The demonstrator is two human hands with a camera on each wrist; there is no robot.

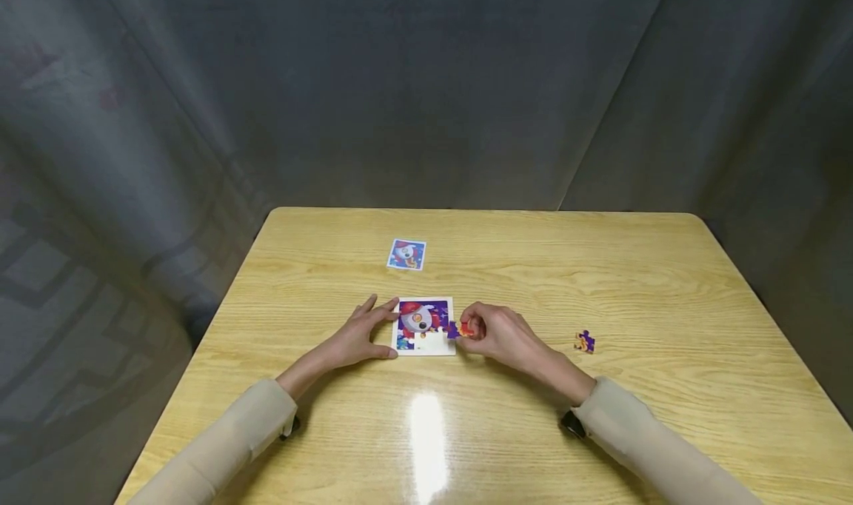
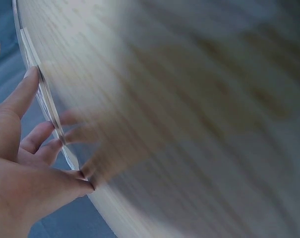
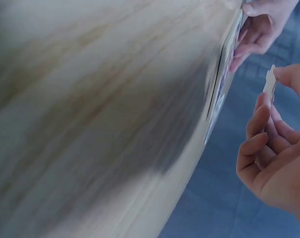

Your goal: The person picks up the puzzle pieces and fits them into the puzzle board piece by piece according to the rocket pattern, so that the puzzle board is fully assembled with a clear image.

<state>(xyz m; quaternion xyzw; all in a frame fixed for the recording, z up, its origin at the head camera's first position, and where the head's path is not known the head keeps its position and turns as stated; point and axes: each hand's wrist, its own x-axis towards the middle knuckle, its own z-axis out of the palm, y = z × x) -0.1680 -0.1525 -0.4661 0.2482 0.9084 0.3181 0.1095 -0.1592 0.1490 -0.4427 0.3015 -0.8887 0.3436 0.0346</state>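
A square jigsaw puzzle board (image 1: pixel 434 346) with a white frame lies on the table, its purple and red picture partly filled in. The lower middle and right of it show bare white. My left hand (image 1: pixel 360 335) rests along the board's left edge, thumb and fingers spread, steadying it. Thumb and index of my right hand (image 1: pixel 503 333) pinch a purple and orange puzzle piece (image 1: pixel 455 330) over the board's right edge. Edge-on, that piece (image 3: pixel 270 82) shows pale in the right wrist view. Another loose puzzle piece (image 1: pixel 585 341) lies to the right of my right hand.
Beyond the board lies a small square picture card (image 1: pixel 406 255) with a similar design. The wooden table (image 1: pixel 533 261) has its far edge near a grey curtain (image 1: pixel 426 105). Light glares off the tabletop in front of the board.
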